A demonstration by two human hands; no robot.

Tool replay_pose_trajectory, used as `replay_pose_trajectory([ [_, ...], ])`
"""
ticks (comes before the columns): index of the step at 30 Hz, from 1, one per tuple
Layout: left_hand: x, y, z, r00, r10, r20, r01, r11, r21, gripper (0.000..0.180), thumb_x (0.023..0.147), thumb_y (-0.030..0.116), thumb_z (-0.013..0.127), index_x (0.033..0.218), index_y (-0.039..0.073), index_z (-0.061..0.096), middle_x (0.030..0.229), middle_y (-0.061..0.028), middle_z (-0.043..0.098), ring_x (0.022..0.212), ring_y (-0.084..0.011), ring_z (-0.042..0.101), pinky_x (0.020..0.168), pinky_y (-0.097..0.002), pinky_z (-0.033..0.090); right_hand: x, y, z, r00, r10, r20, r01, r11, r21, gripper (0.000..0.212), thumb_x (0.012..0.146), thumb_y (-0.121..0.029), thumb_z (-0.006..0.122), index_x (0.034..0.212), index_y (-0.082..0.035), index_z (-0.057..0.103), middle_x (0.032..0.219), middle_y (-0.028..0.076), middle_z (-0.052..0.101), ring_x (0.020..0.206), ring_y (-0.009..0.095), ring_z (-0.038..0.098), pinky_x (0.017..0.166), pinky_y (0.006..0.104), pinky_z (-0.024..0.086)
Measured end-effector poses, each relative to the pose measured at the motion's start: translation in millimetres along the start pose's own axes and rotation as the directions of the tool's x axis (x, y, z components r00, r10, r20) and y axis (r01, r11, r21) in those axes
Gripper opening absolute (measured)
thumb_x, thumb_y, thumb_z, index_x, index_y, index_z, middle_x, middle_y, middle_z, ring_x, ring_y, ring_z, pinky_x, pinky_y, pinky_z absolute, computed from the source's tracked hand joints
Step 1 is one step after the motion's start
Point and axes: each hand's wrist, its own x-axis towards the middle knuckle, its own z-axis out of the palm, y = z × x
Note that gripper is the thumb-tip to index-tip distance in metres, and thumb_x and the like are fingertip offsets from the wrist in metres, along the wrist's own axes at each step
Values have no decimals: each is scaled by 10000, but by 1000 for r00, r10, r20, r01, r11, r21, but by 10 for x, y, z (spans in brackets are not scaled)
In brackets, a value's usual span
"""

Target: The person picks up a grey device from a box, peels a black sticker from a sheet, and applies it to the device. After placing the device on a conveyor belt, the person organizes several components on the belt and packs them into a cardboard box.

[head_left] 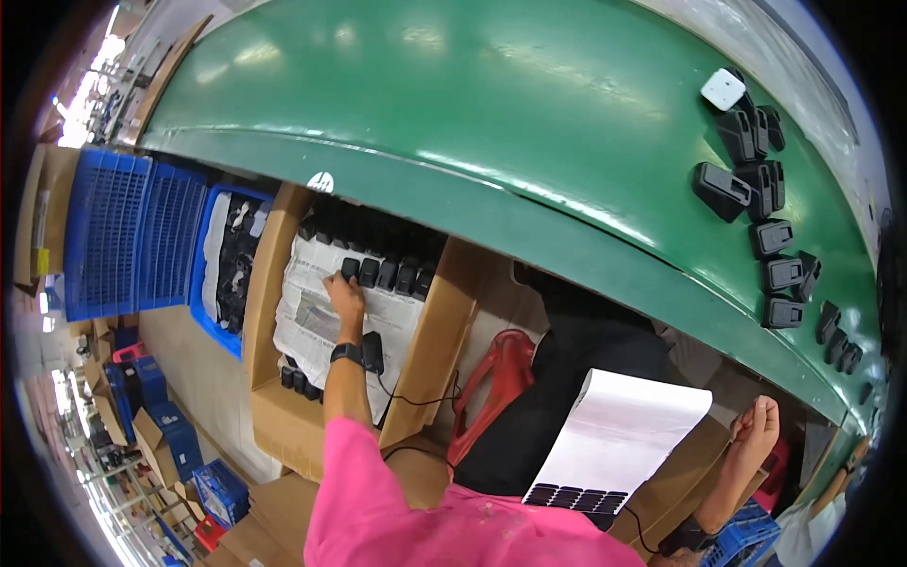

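Note:
My left hand [347, 295] reaches into an open cardboard box [453, 317], its fingers closed at the lower end of a small black block-shaped device [350, 268]. That device stands at the left end of a row of similar black devices [387, 274], on white paper sheeting [300, 283]. My right hand [756, 427] is raised at the right with fingers curled together; whatever they hold, if anything, is too small to make out. Over my lap lies a white sheet [628, 425] with rows of dark labels [578, 498] along its near edge.
A green workbench [453, 94] spans the far side, with several black devices [726, 192] and a white square device [723, 90] at its right. Blue crates [132, 231] and a blue bin [227, 274] stand left. A red stool [491, 387] is beside my leg; a cable [416, 401] trails from my left wrist.

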Motion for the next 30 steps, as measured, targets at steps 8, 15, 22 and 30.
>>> replay_pose_trajectory([
  [8, 187, -696, 111, 983, 173, 61, -176, 983, 49, 439, 808, 110, 595, 1192, -70, 485, 1062, -278, 514, 976, -438, 491, 872, -488, 397, -201, -655, 840, 949, -228, 218, 273, 940, -207, 63, 884, -81, 596, 869, -40, 549, 618, -40, 472, 526, 38, 449, 465, 186, 338],
  [15, 318, -1011, -219, 908, 323, 265, -250, 928, -276, 471, 745, 116, 603, 1183, -48, 544, 1153, -274, 563, 1027, -441, 535, 892, -467, 435, 410, -1194, 1795, 594, -623, 508, 803, 492, -335, 346, 786, -48, 667, 1110, -2, 552, 1060, 134, 549, 644, 221, 548, 589, 300, 449],
  [22, 148, -244, -49, 975, 35, 221, -56, 994, 89, 443, 702, 9, 495, 1141, -27, 542, 937, -296, 553, 884, -467, 526, 833, -480, 435, 733, -1148, 2140, 631, -456, 628, 773, 299, -559, 461, 812, -82, 643, 1239, -12, 483, 1179, 150, 489, 847, 359, 585, 737, 415, 472],
  [30, 187, 135, -93, 980, 80, 179, -56, 989, -137, 482, 773, 91, 575, 1230, -44, 500, 1068, -322, 542, 981, -486, 522, 859, -468, 444, 744, -1202, 1983, 618, -411, 670, 784, 389, -485, 413, 804, -74, 648, 1186, -1, 510, 1090, 162, 499, 929, 379, 563, 780, 420, 458],
])
